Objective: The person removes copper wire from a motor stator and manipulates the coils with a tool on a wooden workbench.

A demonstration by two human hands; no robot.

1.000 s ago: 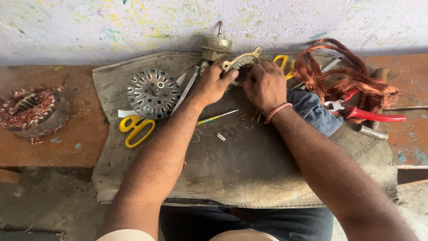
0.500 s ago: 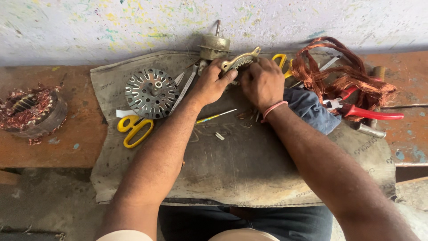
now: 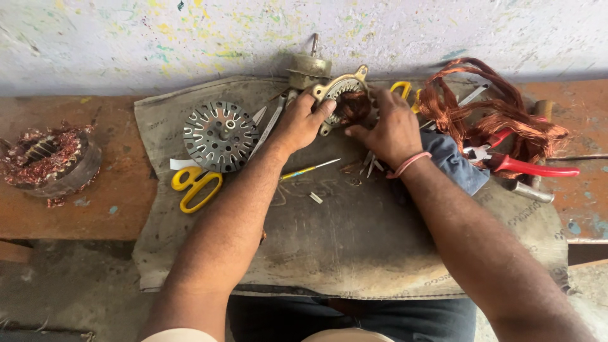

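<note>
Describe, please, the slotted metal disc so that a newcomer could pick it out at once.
On the grey mat, look left of the left hand. The disc lies flat above the yellow scissors; it alone is round, grey and ringed with slots.

Single head-worn view, looking steeply down, close over the cloth-covered bench (image 3: 354, 253), facing the wall (image 3: 190, 38)

This is a small repair workshop for electric motors. A worn, rust-coloured surface (image 3: 76, 221) stands against a paint-flecked wall (image 3: 190, 38), with a grubby cloth (image 3: 354, 247) spread over it as a work mat. On it lie a slotted metal rotor (image 3: 220, 135), tangled copper wire (image 3: 487, 117), red pliers (image 3: 525, 166) and yellow scissors (image 3: 193, 185). An old wound stator (image 3: 47, 161) sits to one side.
</note>
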